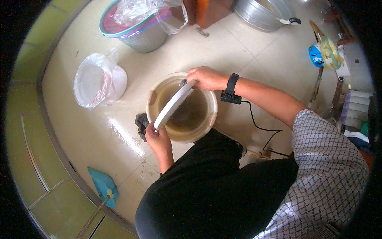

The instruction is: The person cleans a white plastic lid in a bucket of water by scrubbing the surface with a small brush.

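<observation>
A white, rounded, thin-edged object (pixel 173 104), possibly a plate or lid, is tilted nearly edge-on above a pale plastic bucket (pixel 214 103). My left hand (pixel 159 140) grips its lower end at the bucket's near-left rim. At its upper end, over the far rim, my right hand (pixel 206 78) has hold of it. Murky brownish water (pixel 192 115) stands inside the bucket. A small dark grey thing (pixel 183 82) shows beside my right fingers; what it is I cannot tell. Against the bucket's left side lies a crumpled dark cloth (pixel 141 124).
A small white bin (pixel 121 82) with a clear bag stands left. Behind it is a turquoise-rimmed wastebasket (pixel 146 41). A metal pot (pixel 259 15) sits at the back. A blue dustpan (pixel 103 185) leans near the green cabinets (pixel 50 209). A black cable (pixel 253 118) hangs from my right wrist.
</observation>
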{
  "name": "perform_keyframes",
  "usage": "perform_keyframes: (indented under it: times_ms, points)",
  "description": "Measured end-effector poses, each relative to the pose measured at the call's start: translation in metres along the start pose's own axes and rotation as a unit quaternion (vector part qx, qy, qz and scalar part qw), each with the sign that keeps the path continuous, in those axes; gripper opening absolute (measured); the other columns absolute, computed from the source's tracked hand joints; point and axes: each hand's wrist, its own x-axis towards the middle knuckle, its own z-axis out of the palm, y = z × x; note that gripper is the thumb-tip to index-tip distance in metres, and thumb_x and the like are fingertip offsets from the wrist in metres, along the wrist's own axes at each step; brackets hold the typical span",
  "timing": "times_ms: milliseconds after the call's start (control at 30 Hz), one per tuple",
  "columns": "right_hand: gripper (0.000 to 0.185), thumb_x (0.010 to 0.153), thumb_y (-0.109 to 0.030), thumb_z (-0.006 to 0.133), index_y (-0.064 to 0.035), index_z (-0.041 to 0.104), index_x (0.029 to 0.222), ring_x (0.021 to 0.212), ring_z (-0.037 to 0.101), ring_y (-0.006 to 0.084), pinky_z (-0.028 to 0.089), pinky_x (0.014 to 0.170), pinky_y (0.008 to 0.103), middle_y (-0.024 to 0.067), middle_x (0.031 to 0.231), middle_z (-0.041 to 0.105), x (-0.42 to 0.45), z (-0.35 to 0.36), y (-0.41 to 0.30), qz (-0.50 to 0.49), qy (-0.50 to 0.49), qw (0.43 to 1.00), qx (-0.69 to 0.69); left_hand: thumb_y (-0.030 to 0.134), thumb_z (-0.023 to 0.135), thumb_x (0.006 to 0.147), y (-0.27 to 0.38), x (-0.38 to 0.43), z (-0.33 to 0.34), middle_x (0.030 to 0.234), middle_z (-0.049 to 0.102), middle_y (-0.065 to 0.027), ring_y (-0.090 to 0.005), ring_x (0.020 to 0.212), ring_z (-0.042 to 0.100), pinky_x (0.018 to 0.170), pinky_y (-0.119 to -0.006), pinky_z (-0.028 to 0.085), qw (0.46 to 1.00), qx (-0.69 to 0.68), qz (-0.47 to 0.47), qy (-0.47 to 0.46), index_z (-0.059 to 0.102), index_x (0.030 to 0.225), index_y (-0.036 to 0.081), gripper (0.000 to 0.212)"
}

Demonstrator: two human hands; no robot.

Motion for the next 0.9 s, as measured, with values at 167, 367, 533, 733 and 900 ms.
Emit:
perform_keyframes:
  times_ms: [167,367,533,733,900]
  points:
    - [0.017,0.074,-0.006,0.069,-0.0046,0.068,0.092,0.088,0.063,0.0342,0.049,0.077,0.0421,0.0136,0.091,0.064,-0.006,-0.003,-0.009,0.053,0.048,0.997,0.031,0.009,0.063,0.090,0.001,-0.003,-0.001,0.108,0.060,-0.0140,-0.0198,0.095,0.061,0.080,-0.031,0.052,0.981,-0.189,-0.010,0.042,0.053,0.119,-0.007,0.034]
    - [0.018,0.075,-0.003,0.065,-0.0036,0.068,0.093,0.088,0.063,0.0339,0.050,0.078,0.0413,0.0133,0.093,0.065,-0.010,-0.003,-0.019,0.078,0.110,0.989,0.056,0.019,0.060,0.095,0.029,-0.008,-0.017,0.112,0.058,-0.0154,-0.0227,0.102,0.061,0.084,-0.035,0.055,0.924,-0.375,-0.067,0.020,0.049,0.118,-0.006,0.035]
    - [0.026,0.075,0.006,0.057,-0.0040,0.067,0.097,0.093,0.063,0.0342,0.051,0.081,0.0413,0.0129,0.100,0.065,-0.018,-0.003,-0.030,0.003,0.152,0.988,-0.019,0.048,0.053,0.096,0.038,-0.016,-0.025,0.115,0.058,-0.0204,-0.0351,0.112,0.059,0.093,-0.047,0.052,0.811,-0.547,-0.175,-0.108,0.048,0.115,-0.002,0.054]
    - [0.040,0.074,0.012,0.059,-0.0069,0.066,0.108,0.105,0.062,0.0364,0.052,0.088,0.0398,0.0184,0.119,0.060,-0.044,0.011,-0.041,0.004,0.075,0.997,-0.021,0.019,0.050,0.099,0.010,-0.017,-0.010,0.136,0.051,-0.0203,-0.0304,0.119,0.056,0.099,-0.046,0.049,0.747,-0.580,-0.294,-0.142,0.045,0.130,0.001,0.036]
    - [0.047,0.073,0.012,0.057,-0.0040,0.063,0.117,0.109,0.060,0.0367,0.051,0.092,0.0412,0.0178,0.128,0.054,-0.059,-0.004,-0.039,-0.015,-0.040,0.999,-0.031,0.010,0.048,0.096,-0.014,-0.023,0.006,0.127,0.056,-0.0176,-0.0315,0.115,0.056,0.096,-0.048,0.048,0.742,-0.571,-0.324,-0.138,0.044,0.129,-0.002,0.035]
